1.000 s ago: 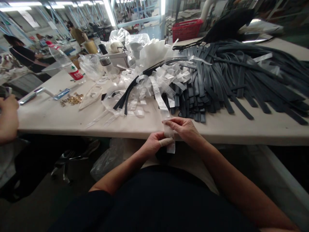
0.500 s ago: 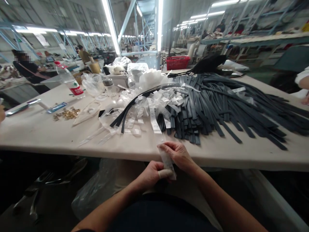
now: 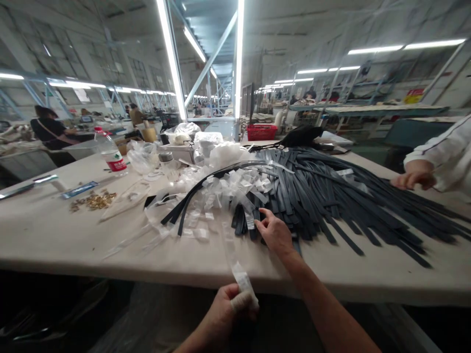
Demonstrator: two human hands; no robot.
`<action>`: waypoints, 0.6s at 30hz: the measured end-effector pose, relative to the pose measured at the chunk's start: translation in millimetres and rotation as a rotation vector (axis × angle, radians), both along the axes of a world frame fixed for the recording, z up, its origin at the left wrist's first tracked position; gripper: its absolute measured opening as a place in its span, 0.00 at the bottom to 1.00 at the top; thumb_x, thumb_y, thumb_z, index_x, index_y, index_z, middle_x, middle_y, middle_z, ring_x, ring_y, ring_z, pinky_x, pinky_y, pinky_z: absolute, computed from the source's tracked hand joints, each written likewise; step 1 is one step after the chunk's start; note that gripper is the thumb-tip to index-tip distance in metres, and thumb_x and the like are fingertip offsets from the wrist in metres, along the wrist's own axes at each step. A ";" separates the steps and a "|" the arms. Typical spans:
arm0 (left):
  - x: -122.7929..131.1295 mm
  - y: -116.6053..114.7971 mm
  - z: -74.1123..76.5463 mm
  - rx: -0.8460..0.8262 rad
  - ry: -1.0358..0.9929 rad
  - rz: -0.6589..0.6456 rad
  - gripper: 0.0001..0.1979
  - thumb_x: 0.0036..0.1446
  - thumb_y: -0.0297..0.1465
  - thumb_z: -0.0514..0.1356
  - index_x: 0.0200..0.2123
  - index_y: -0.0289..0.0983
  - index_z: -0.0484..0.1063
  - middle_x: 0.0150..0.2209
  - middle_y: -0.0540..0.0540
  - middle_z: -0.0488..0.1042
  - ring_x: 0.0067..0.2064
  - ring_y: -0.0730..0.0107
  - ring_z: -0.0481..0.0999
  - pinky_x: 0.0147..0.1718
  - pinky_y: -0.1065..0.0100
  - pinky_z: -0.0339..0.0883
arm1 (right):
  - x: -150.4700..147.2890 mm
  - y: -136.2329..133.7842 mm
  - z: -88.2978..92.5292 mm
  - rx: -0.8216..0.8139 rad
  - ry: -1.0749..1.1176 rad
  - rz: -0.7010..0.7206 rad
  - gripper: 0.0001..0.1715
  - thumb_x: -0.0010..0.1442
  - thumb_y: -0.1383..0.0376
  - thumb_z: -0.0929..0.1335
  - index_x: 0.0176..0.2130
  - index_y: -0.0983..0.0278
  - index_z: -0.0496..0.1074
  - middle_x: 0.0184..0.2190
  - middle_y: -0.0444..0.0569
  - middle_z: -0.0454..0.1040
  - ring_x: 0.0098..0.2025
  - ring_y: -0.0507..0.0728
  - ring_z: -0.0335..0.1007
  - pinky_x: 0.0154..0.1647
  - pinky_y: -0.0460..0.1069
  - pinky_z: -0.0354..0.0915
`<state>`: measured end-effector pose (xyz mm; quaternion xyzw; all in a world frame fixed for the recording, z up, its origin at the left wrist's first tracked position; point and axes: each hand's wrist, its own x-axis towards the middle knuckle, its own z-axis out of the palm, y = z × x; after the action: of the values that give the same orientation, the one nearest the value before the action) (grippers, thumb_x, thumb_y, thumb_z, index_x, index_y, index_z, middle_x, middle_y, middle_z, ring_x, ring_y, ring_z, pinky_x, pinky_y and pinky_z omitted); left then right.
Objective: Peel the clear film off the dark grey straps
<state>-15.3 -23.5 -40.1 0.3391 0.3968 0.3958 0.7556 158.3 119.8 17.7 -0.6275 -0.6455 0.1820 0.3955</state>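
My left hand [image 3: 228, 308], with a pale wrap on one finger, is closed on a whitish translucent strip [image 3: 243, 278] at the table's front edge. The strip's upper part trails onto the table. Farther forward, my right hand [image 3: 275, 234] is at the near ends of a heap of dark grey straps [image 3: 316, 191]. Its thumb and index finger are apart, beside a hanging white strip [image 3: 249, 215]; whether they touch it I cannot tell. A tangle of white strips [image 3: 235, 189] lies left of the straps, under a few curved dark straps [image 3: 191, 191].
A plastic bottle [image 3: 112, 152], a jar [image 3: 167, 166], small gold metal pieces [image 3: 99, 201] and a blue packet [image 3: 80, 189] stand or lie on the left. At the back is a red basket [image 3: 261, 132]. Another person's hand [image 3: 415, 180] is near the straps on the right.
My right hand has let go of the strip and moved forward to the strap ends. My left hand keeps hold of the strip. The view has tilted up, and the co-worker's hand shows more.
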 end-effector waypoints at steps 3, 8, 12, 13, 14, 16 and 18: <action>0.5 2.9 -4.5 -0.052 -0.040 0.028 0.22 0.44 0.46 0.72 0.28 0.31 0.77 0.26 0.45 0.74 0.27 0.74 0.69 0.29 0.71 0.63 | 7.3 5.9 -7.4 -0.015 0.108 0.053 0.24 0.56 0.58 0.65 0.50 0.66 0.71 0.20 0.41 0.68 0.24 0.57 0.68 0.29 0.50 0.63; 3.3 7.8 2.1 -0.126 -0.097 0.097 0.22 0.41 0.44 0.74 0.32 0.30 0.79 0.32 0.41 0.78 0.32 0.71 0.74 0.33 0.71 0.67 | 22.2 -32.8 -12.2 -0.093 0.287 0.187 0.18 0.57 0.53 0.63 0.41 0.63 0.67 0.20 0.38 0.62 0.21 0.53 0.64 0.22 0.46 0.63; 20.0 12.4 18.0 -0.137 -0.242 0.030 0.19 0.48 0.38 0.71 0.39 0.31 0.80 0.37 0.41 0.79 0.38 0.70 0.77 0.38 0.73 0.68 | 24.0 -104.0 -16.1 -0.123 0.226 0.324 0.06 0.57 0.61 0.65 0.33 0.62 0.69 0.21 0.39 0.64 0.23 0.51 0.62 0.24 0.44 0.60; 26.3 14.3 21.8 -0.126 -0.295 0.005 0.19 0.49 0.38 0.71 0.40 0.31 0.80 0.36 0.41 0.79 0.38 0.70 0.77 0.40 0.72 0.68 | 26.5 -122.5 -21.0 -0.127 0.197 0.353 0.05 0.57 0.63 0.65 0.32 0.62 0.69 0.22 0.39 0.65 0.24 0.51 0.62 0.25 0.44 0.60; 33.1 16.7 25.4 -0.117 -0.340 -0.017 0.19 0.49 0.38 0.71 0.41 0.30 0.80 0.36 0.41 0.79 0.38 0.70 0.77 0.41 0.72 0.68 | 31.4 -140.4 -28.4 -0.133 0.170 0.369 0.04 0.57 0.64 0.65 0.33 0.61 0.70 0.23 0.40 0.66 0.24 0.51 0.63 0.26 0.44 0.61; 46.6 23.5 31.6 -0.117 -0.373 -0.045 0.21 0.48 0.40 0.71 0.41 0.30 0.80 0.35 0.41 0.79 0.37 0.70 0.77 0.41 0.71 0.69 | 50.0 -173.9 -50.8 -0.169 0.134 0.330 0.09 0.58 0.62 0.66 0.40 0.60 0.73 0.22 0.39 0.68 0.23 0.51 0.65 0.25 0.44 0.62; 58.0 33.4 36.6 -0.112 -0.352 -0.033 0.23 0.45 0.41 0.73 0.39 0.30 0.80 0.35 0.41 0.79 0.36 0.69 0.78 0.38 0.72 0.69 | 80.6 -205.8 -81.5 -0.237 0.103 0.240 0.25 0.58 0.59 0.68 0.56 0.53 0.69 0.21 0.38 0.71 0.22 0.53 0.68 0.24 0.44 0.65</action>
<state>42.7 9.9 -3.5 0.2285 0.2743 0.4137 0.8375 238.9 -86.0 -63.7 -0.5780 -0.6688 0.3347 0.3264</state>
